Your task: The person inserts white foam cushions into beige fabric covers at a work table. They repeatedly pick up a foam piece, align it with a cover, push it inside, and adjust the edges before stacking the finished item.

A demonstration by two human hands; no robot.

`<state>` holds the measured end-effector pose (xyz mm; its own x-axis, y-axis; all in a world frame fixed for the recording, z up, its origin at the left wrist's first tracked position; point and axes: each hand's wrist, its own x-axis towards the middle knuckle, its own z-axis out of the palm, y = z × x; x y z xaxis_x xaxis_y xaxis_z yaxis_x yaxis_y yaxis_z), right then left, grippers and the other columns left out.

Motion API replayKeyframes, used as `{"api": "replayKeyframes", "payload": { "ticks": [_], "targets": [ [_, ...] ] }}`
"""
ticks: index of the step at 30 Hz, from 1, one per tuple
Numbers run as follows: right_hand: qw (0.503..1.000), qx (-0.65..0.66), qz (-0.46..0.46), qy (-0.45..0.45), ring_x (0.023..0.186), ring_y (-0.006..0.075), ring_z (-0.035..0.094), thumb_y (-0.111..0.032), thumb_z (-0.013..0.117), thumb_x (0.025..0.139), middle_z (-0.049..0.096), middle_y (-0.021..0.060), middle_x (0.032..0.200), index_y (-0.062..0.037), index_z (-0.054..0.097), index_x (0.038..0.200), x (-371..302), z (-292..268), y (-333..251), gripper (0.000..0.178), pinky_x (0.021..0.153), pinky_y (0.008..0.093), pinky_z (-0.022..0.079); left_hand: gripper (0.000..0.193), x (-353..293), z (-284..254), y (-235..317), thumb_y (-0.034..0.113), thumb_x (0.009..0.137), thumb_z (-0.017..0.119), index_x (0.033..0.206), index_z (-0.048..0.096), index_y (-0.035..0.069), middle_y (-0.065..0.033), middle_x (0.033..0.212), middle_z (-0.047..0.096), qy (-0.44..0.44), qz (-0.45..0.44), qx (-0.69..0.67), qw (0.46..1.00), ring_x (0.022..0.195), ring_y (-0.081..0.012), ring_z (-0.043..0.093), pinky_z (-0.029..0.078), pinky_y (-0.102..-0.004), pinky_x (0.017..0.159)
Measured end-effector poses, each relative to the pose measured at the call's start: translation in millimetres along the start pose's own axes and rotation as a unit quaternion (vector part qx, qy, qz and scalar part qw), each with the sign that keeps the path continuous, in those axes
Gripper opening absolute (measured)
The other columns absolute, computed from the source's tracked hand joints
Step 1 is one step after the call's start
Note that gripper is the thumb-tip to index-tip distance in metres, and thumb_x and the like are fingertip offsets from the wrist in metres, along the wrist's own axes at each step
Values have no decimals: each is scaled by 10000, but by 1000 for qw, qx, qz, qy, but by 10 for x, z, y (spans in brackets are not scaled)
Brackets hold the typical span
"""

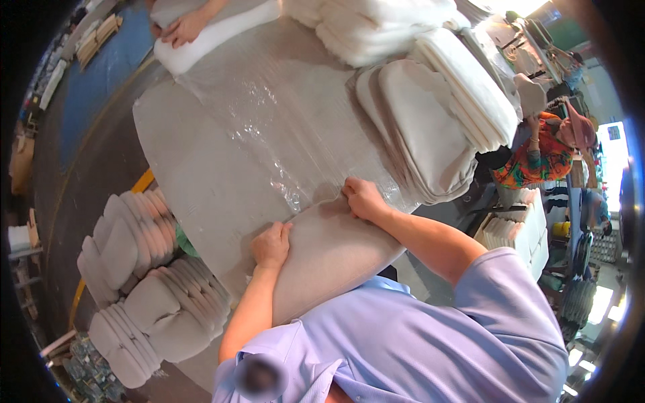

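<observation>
A padded grey fabric cushion [336,245] lies against my body at the near edge of the table. My left hand [271,246] is closed on the cushion's left side, with the thumb on top. My right hand [363,199] pinches the far edge of the same cushion, fingers curled out of sight. Thin clear plastic film [269,144] stretches from this far edge across the table to a white pad [215,46] at the far left. Another person's hand [185,29] rests on that pad, beside a grey piece.
The grey table [181,161] spreads out beyond my hands. Folded grey covers [420,127] and white pads [463,87] are stacked at its right. Several grey cushions [168,309] are piled low on the left. A person in a patterned top [544,151] is at the right.
</observation>
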<state>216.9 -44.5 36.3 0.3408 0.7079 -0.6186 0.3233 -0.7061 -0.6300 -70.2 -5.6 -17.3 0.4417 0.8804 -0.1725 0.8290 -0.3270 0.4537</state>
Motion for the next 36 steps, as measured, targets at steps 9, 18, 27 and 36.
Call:
{"api": "replayKeyframes", "payload": {
  "ticks": [9, 18, 27, 36],
  "targets": [
    [977, 104, -167, 85, 1061, 173, 674, -344, 600, 1107, 745, 68, 1246, -30, 727, 1301, -879, -1167, 416, 390, 966, 346, 535, 399, -1284, -999, -702, 301, 1030, 705, 1329, 715, 38, -190, 1415, 657, -176, -98, -366, 909, 1324, -300, 619, 490, -395, 1094],
    [862, 348, -227, 292, 761, 144, 637, -539, 474, 1125, 729, 61, 798, 8, 764, 857, -1013, -280, 820, 675, 749, 299, 496, 709, -1902, -675, -248, 394, 838, 903, 1406, 664, 42, -203, 1393, 665, 76, 105, -213, 968, 1262, -413, 656, 526, -448, 1075],
    [800, 526, -103, 269, 837, 203, 673, -718, 378, 1082, 732, 100, 838, -9, 770, 893, -439, -119, 1043, 832, 822, 337, 510, 838, -1421, -1404, 321, 397, 774, 943, 1450, 586, 55, -234, 1345, 680, -32, 157, -28, 987, 1193, -417, 693, 572, -490, 950],
    [834, 505, -223, -11, 1194, 213, 612, -723, 265, 1101, 742, 74, 1281, -157, 668, 1405, -1050, -752, 415, 758, 1107, 477, 375, 596, -731, -1725, -237, 188, 714, 992, 1200, 701, 3, -105, 994, 773, 34, 83, -246, 965, 886, -262, 729, 588, -383, 827]
  ]
}}
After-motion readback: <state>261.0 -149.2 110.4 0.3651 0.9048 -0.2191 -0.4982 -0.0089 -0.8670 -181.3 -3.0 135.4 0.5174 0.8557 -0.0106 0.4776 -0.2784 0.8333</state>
